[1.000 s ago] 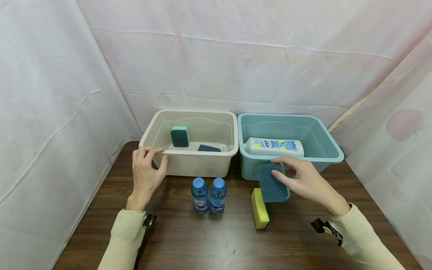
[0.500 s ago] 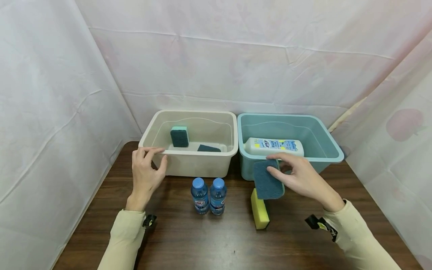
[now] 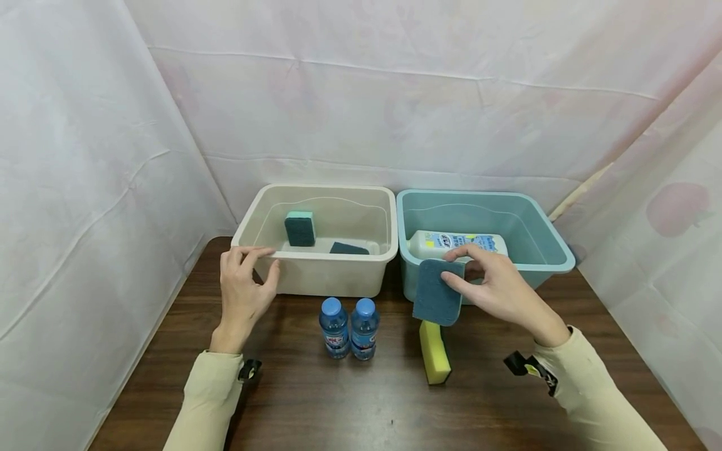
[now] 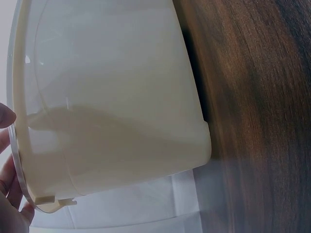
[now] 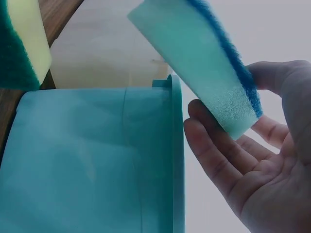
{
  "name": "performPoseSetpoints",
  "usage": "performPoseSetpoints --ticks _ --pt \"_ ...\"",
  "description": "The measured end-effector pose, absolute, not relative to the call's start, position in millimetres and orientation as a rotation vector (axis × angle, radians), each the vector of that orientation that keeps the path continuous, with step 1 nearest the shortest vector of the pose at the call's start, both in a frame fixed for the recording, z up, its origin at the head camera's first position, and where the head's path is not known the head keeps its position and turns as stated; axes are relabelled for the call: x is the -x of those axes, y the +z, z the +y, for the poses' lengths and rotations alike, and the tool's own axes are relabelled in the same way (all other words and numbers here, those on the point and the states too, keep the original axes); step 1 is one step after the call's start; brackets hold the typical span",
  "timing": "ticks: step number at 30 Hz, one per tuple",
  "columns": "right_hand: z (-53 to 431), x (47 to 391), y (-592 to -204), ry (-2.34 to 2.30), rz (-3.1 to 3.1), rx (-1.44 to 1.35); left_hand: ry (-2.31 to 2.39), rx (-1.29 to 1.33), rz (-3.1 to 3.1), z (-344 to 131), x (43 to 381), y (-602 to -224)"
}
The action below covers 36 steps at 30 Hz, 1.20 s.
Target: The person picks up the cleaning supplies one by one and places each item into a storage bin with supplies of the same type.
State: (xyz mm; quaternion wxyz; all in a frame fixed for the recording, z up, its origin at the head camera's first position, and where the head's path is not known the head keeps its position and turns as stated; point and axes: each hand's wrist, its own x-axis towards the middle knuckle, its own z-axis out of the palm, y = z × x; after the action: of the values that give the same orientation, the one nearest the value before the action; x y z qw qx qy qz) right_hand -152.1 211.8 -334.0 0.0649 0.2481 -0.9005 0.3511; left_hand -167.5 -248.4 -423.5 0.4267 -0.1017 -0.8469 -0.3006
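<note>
My right hand [image 3: 499,294] pinches a sponge [image 3: 439,294] between thumb and fingers, just in front of the teal bin [image 3: 544,266]. Its dark blue scouring face shows in the head view; pale mint foam [image 5: 194,53] fills the other side in the right wrist view. A yellow sponge [image 3: 434,354] stands on edge on the table below it. My left hand [image 3: 244,294] rests its fingers on the near left rim of the beige bin [image 3: 327,275], thumb spread apart. Inside that bin are an upright mint-and-dark sponge [image 3: 300,228] and a flatter dark one [image 3: 348,248].
A white labelled bottle [image 3: 451,241] lies in the teal bin, partly behind my right hand. Two small blue-capped water bottles, the left bottle [image 3: 335,329] and the right bottle [image 3: 364,329], stand side by side on the wooden table [image 3: 338,407]. A white curtain [image 3: 395,125] hangs behind the bins.
My right hand has moved left and slightly toward the bins with the sponge, which has tilted a little. My left hand has stayed on the beige bin's rim.
</note>
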Motion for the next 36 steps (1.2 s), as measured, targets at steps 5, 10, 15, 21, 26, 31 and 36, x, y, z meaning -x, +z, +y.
performPoseSetpoints --ticks 5,10,15,21,26,31,36 --pt "209.7 154.2 -333.8 1.115 -2.702 -0.758 -0.756 0.248 -2.104 -248.0 167.5 -424.5" --pt "205.1 156.4 -331.7 1.108 -2.713 -0.741 -0.761 0.246 -2.1 -246.2 166.6 -423.8" --pt "200.0 160.0 -327.5 1.083 -2.712 -0.73 -0.764 0.251 -2.108 -246.2 166.2 -423.1" --pt "197.3 166.4 -326.0 1.072 -2.677 -0.743 -0.76 0.262 -2.104 -247.2 166.3 -422.8" --pt "193.4 170.8 -321.6 1.081 -2.666 -0.742 -0.761 0.257 -2.097 -247.9 166.8 -422.9" --pt "187.5 174.4 -318.5 1.083 -2.652 -0.765 -0.758 0.256 -2.114 -248.6 166.1 -421.7" --pt "184.7 174.5 -316.9 1.095 -2.651 -0.787 -0.77 0.256 -2.121 -247.9 165.1 -421.2"
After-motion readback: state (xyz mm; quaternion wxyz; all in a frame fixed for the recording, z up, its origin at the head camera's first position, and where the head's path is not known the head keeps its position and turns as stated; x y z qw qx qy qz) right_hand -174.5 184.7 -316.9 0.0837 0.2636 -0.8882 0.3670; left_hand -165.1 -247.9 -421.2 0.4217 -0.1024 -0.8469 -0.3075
